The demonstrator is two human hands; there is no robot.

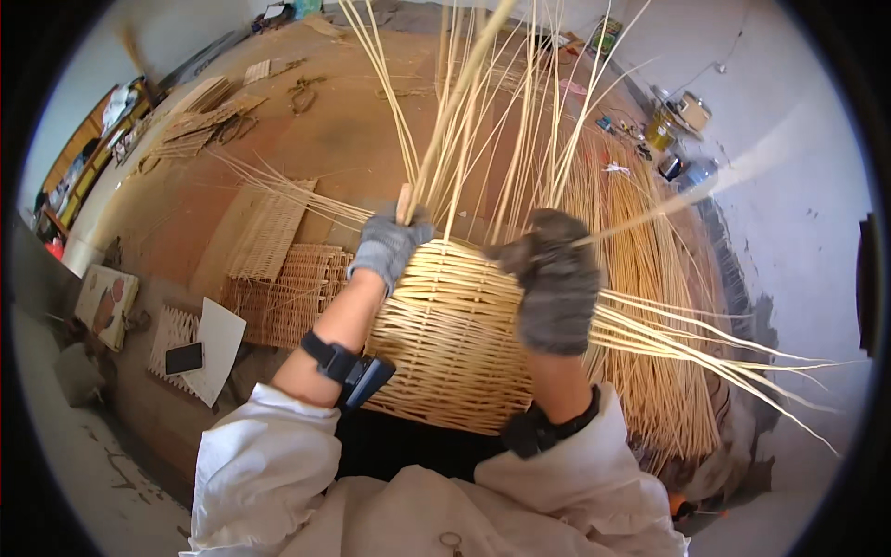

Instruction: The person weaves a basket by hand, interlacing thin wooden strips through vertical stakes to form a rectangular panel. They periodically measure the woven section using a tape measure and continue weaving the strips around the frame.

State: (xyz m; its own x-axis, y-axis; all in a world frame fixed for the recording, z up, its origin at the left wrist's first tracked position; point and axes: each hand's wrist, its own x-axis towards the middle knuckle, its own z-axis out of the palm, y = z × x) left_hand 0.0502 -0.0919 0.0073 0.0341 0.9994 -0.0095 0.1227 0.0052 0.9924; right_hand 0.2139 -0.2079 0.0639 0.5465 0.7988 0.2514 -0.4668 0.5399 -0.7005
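A woven wicker panel [455, 334] stands in front of my body, with long pale upright rods [473, 121] rising from its far edge. My left hand [392, 246], in a grey glove, is closed at the panel's far left corner around a thick rod [464, 79]. A short wooden piece [404, 202] sticks up beside that thumb. At the far right corner my right hand [557, 278], in a darker glove and smeared by motion, is closed on a long wicker strand [650, 213] that trails off to the upper right. Loose rod ends [705, 348] stick out from the panel's right side.
A large bundle of loose wicker rods [650, 390] lies to the right, by the wall. Finished woven panels [288, 292] are stacked at the left, near a phone [184, 358] and a white sheet [219, 348]. Farther off are more flat panels [200, 107] and a wooden bench [83, 162].
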